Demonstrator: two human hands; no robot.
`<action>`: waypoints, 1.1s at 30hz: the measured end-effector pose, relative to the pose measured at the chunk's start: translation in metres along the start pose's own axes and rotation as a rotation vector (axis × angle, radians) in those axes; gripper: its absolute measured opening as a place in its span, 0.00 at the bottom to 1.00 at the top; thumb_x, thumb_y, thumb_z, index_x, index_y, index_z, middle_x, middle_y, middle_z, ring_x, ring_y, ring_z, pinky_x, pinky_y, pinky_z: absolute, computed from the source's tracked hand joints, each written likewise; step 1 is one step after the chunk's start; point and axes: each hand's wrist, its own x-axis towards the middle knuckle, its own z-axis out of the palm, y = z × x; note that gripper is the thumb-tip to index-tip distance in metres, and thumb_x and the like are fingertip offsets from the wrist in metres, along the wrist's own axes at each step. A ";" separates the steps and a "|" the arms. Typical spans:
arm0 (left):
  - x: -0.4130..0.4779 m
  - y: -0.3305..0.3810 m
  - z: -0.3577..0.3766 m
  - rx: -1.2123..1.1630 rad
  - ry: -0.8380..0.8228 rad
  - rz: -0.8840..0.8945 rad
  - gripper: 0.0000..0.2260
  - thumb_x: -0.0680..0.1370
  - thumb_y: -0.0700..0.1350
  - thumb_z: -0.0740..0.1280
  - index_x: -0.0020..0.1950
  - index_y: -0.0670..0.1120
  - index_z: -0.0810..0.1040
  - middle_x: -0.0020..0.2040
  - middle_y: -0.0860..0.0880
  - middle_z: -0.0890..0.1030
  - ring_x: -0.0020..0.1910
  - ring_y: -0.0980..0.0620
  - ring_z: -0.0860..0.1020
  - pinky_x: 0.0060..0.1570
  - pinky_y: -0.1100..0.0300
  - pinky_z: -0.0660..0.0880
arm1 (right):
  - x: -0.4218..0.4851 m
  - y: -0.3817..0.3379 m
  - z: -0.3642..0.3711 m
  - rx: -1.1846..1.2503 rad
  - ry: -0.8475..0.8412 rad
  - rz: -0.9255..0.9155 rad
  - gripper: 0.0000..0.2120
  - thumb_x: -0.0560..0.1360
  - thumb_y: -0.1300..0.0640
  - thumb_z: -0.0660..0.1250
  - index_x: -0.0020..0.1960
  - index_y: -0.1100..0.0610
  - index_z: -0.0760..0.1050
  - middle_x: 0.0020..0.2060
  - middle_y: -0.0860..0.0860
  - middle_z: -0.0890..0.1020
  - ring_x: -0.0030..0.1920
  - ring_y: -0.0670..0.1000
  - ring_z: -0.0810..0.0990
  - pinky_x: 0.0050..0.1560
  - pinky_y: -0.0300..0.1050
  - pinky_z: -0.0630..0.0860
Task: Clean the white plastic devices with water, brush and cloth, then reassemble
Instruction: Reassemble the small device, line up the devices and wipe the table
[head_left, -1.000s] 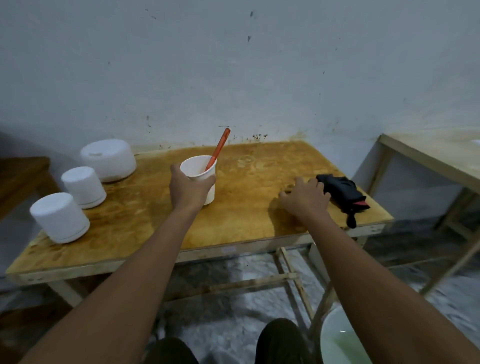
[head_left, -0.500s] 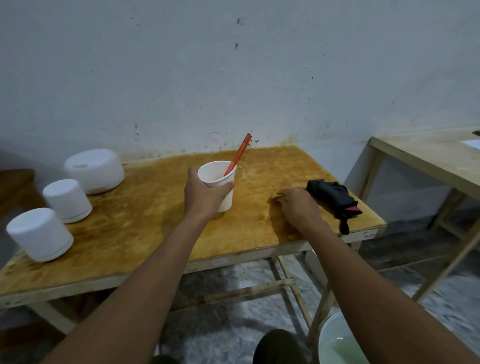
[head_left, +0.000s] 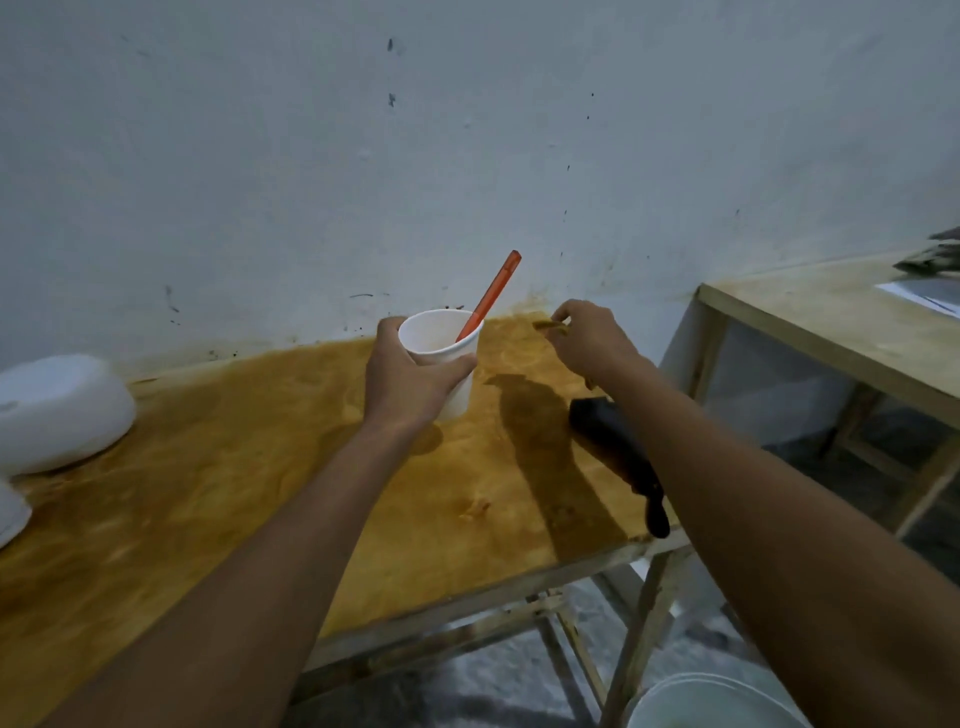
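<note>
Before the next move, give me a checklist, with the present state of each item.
1. Hold on the cup: ok. The left hand grips the white cup, lifted off the table.
2. Brush in place: ok. The orange brush handle stands in the cup, leaning right.
3. Water in the cup: cannot tell.
4. Right hand free: not ok. Its fingers pinch a small yellowish piece.
5. Cloth at hand: ok. The black cloth lies on the table beside the right forearm.
6. Devices: ok. The large white device sits at the table's left end, apart from both hands.
</note>
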 end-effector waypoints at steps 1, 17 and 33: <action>0.005 0.000 0.006 -0.002 -0.005 0.002 0.35 0.70 0.50 0.78 0.72 0.48 0.64 0.64 0.49 0.71 0.57 0.54 0.70 0.49 0.60 0.74 | 0.008 0.004 0.005 -0.039 -0.021 0.006 0.11 0.80 0.52 0.64 0.60 0.55 0.75 0.48 0.51 0.77 0.39 0.51 0.77 0.34 0.45 0.74; 0.025 -0.005 0.040 -0.020 -0.053 0.016 0.36 0.70 0.51 0.78 0.71 0.49 0.64 0.58 0.54 0.68 0.57 0.54 0.69 0.46 0.61 0.71 | 0.031 0.038 0.044 -0.303 -0.176 0.096 0.12 0.76 0.48 0.67 0.46 0.58 0.74 0.41 0.53 0.77 0.41 0.53 0.78 0.46 0.49 0.81; 0.061 0.001 0.066 -0.028 -0.076 -0.005 0.35 0.71 0.50 0.77 0.72 0.48 0.63 0.63 0.49 0.71 0.56 0.53 0.69 0.47 0.59 0.73 | 0.032 0.044 0.041 -0.439 -0.320 0.090 0.12 0.77 0.49 0.62 0.52 0.56 0.78 0.45 0.54 0.78 0.46 0.55 0.78 0.52 0.53 0.79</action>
